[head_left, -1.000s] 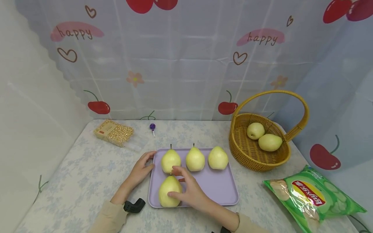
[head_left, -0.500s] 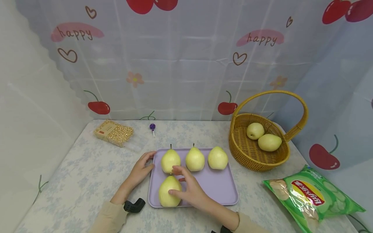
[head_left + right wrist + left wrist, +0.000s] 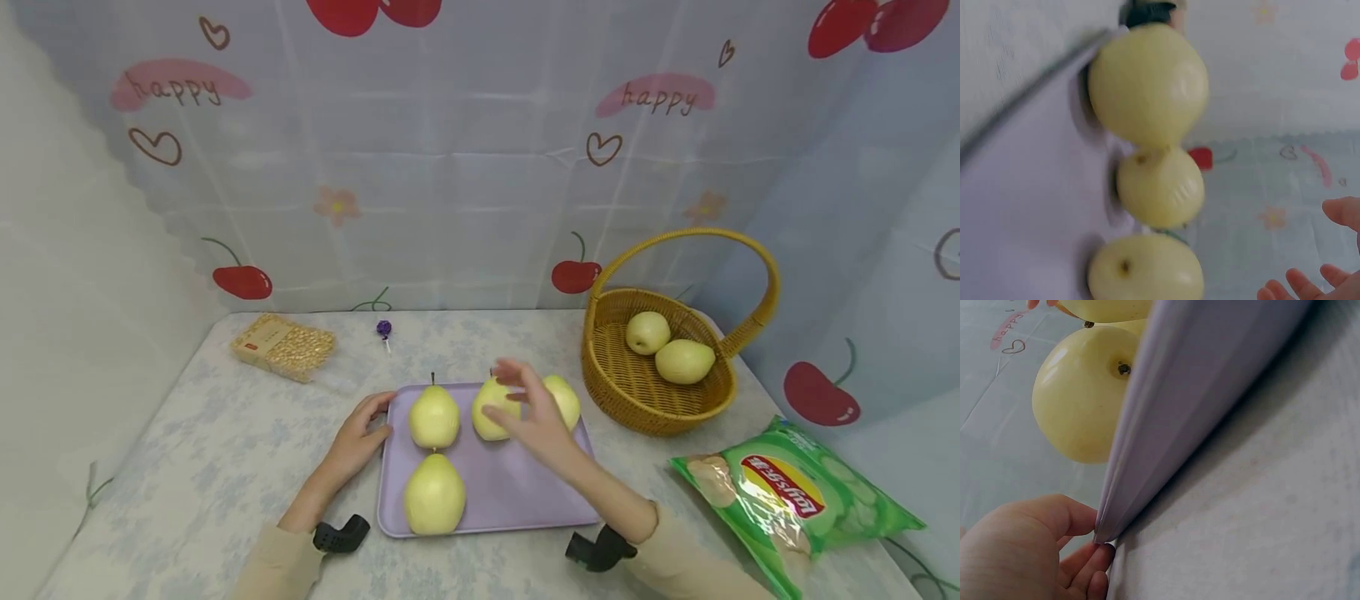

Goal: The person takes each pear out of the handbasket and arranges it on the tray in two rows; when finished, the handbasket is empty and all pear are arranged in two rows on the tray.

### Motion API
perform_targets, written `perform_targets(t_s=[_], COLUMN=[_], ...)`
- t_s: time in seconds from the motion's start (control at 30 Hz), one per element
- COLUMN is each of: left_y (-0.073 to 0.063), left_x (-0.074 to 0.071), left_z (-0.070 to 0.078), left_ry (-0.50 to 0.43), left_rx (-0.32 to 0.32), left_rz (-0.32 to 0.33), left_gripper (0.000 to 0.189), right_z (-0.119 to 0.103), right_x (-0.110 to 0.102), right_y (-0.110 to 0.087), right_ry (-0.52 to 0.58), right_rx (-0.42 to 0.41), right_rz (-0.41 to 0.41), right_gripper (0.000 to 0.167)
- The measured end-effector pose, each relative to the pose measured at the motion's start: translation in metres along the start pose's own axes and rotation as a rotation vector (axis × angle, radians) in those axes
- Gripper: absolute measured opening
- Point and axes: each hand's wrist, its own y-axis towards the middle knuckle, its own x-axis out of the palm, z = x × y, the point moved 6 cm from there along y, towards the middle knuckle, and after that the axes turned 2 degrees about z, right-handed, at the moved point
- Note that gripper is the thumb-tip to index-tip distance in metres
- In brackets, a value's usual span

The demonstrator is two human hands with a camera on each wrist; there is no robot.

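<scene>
A lilac tray (image 3: 517,496) bears several yellow-green pears. Three stand along its far side: the left pear (image 3: 433,419), the middle pear (image 3: 486,419) and the right pear (image 3: 564,402). The front pear (image 3: 435,497) stands upright near the tray's front left corner. My left hand (image 3: 354,440) holds the far left corner; in the left wrist view the thumb (image 3: 1075,517) lies at the rim, fingers across from it. Over the tray, my right hand (image 3: 542,421) holds nothing, its fingers spread, and partly hides the middle and right pears.
A wicker basket (image 3: 592,367) with a tall handle and two pears stands at the back right. A green chip bag (image 3: 806,500) lies in front of it. A packet of corn kernels (image 3: 283,346) and a purple lollipop (image 3: 384,330) lie at the back left.
My right hand has left the front pear and moved up and to the right, over the far-side pears. The left hand stays at the tray's corner. The head view has shifted slightly.
</scene>
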Motion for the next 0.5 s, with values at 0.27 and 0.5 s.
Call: perform_targets(t_s=[0.27, 0.5], left_y=[0.000, -0.001], left_x=[-0.002, 0.000], left_z=[0.001, 0.002], left_ry=[0.007, -0.005], left_rx=[0.008, 0.031], left_rz=[0.007, 0.015], left_gripper=[0.050, 0.048], right_z=[0.022, 0.050], right_x=[-0.126, -0.196], right_y=[0.050, 0.064], right_ry=[-0.105, -0.230], right_rx=[0.074, 0.216], right_rz=[0.308, 0.425], right_gripper=[0.052, 0.060])
